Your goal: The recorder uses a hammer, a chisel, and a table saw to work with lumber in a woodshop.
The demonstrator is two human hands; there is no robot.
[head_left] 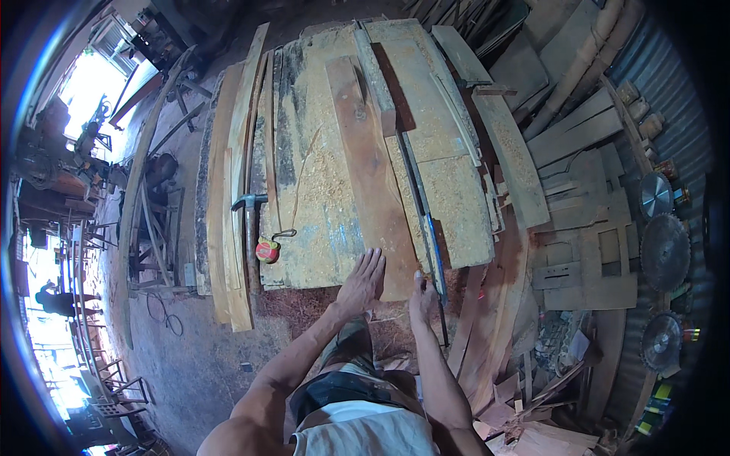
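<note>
A long reddish-brown wooden board (369,163) lies lengthwise on the sawdust-strewn worktable (323,205), its near end at the front edge. My left hand (363,281) rests flat on the left side of that end, fingers stretched out. At the near right corner my right hand (423,300) is closed on the board's edge, thumb on top; its other fingers are partly hidden. A narrow dark bar with a blue section (433,247) runs beside the board, close to my right hand. A claw hammer (252,228) and a red tape measure (267,251) lie to the left.
Long wooden strips (232,220) line the table's left side, and a thick wooden beam (374,80) lies farther up. Planks and offcuts (582,228) crowd the right. Circular saw blades (665,252) hang by the corrugated wall. Scrap wood (551,439) is heaped at lower right.
</note>
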